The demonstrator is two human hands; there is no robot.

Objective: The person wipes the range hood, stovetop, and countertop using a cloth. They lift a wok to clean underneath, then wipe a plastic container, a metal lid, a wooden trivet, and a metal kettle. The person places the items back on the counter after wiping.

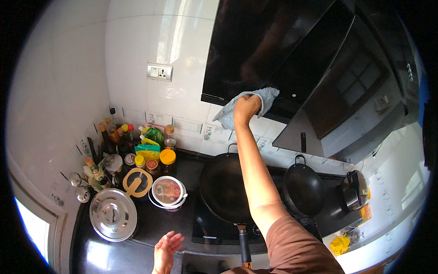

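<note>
My right hand (247,107) grips a grey-blue cloth (228,111) against the lower front of a black glossy range hood (253,44). The cloth spreads out on both sides of my fist. Beneath the outstretched arm sits a large black wok (219,191) on the cooktop (205,229), its long handle (244,245) pointing towards me; the forearm hides part of its right side. Low in the view, my left hand (166,250) hovers with fingers apart and holds nothing. It is nearest the counter edge, between the steel lid (113,215) and the wok handle.
Sauce bottles (109,137), jars (167,157) and pouches (150,135) crowd the left corner. A white-lidded tub (167,191) stands left of the wok. Farther right are a smaller black wok (303,190) and a steel cooker (354,191). A wall socket (159,72) is up left.
</note>
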